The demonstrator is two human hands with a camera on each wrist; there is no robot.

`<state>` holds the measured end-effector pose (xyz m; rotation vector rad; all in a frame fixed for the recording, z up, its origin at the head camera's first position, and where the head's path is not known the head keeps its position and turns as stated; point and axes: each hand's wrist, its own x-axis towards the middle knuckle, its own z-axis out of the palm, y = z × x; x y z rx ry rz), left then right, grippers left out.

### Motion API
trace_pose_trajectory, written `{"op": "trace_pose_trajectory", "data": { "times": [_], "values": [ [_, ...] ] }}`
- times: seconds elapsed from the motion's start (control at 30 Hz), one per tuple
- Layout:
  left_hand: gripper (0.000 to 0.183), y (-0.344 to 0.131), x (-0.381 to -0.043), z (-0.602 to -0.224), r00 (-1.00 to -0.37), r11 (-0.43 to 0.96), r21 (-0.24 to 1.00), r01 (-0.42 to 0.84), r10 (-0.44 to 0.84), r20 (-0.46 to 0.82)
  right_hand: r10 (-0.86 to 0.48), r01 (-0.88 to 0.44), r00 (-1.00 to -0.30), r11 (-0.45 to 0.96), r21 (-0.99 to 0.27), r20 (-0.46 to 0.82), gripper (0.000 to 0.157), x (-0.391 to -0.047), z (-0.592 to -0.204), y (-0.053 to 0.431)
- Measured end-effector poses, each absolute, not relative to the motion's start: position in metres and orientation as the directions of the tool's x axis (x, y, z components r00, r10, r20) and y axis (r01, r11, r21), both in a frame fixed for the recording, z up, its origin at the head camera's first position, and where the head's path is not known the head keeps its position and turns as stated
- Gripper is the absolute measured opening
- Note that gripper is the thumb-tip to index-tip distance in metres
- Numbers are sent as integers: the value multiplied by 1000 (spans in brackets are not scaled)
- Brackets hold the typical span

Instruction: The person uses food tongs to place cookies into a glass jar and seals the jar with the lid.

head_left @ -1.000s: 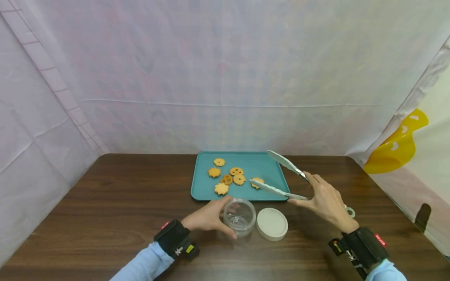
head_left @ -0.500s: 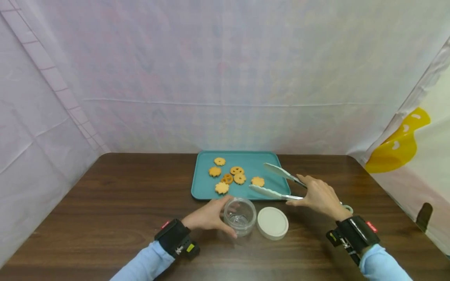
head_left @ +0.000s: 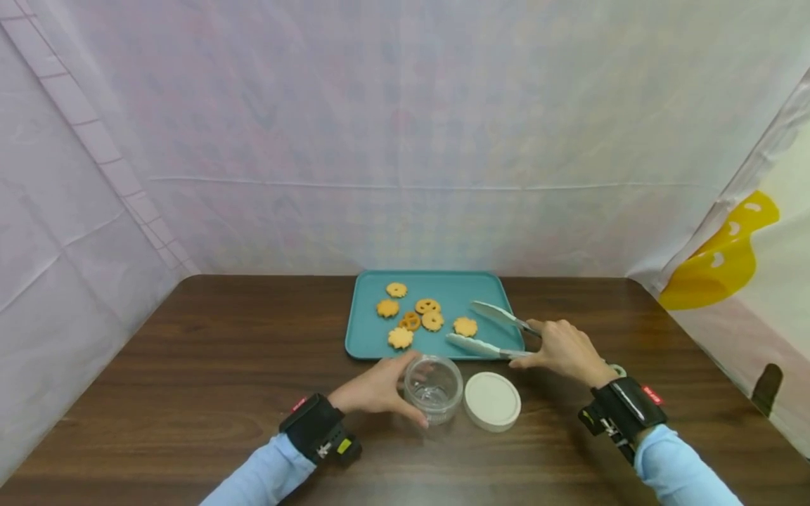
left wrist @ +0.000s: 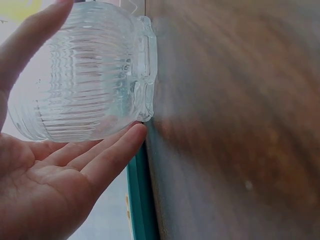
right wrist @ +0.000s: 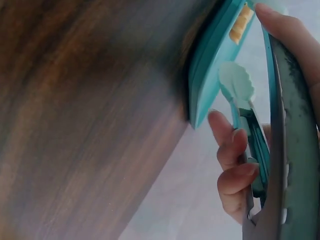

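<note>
A clear ribbed glass jar point(head_left: 433, 388) point(left wrist: 85, 75) stands open on the dark wooden table, and my left hand point(head_left: 375, 390) point(left wrist: 55, 165) wraps around its left side. Its white lid point(head_left: 491, 401) lies flat just to the right. My right hand point(head_left: 563, 349) point(right wrist: 240, 170) grips pale green tongs point(head_left: 490, 330) point(right wrist: 237, 90), whose two arms are spread over the right part of a teal tray point(head_left: 380, 344) point(right wrist: 205, 85). Several flower-shaped cookies point(head_left: 432, 320) lie on the tray; one cookie point(head_left: 465, 327) sits between the tong tips.
A yellow object point(head_left: 721, 263) hangs at the far right behind the cloth. White fabric walls enclose the table on the left, back and right. Bare wood lies left of the jar and along the front edge.
My right hand has lowered the tongs toward the tray and drawn them slightly nearer, bringing the tips down around the rightmost cookie. The left hand and jar have stayed put.
</note>
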<state>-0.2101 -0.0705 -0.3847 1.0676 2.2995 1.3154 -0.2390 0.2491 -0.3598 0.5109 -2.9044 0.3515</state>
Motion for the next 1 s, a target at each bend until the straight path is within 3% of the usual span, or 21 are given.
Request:
{"op": "trace_pose_trajectory", "data": {
  "times": [0.47, 0.67, 1.0],
  "values": [
    [75, -68, -213, -384, -717, 351, 824, 445, 691, 93, -311, -346, -936, 901, -260, 166, 62, -240, -354, 239],
    [75, -67, -212, -385, -729, 364, 819, 443, 679, 93, -342, -391, -907, 901, -189, 245, 36, -236, -359, 237],
    [76, -66, -211, -387, -732, 364, 819, 444, 675, 96, -350, -416, -868, 899, -133, 351, 29, -231, -370, 239]
  ]
}}
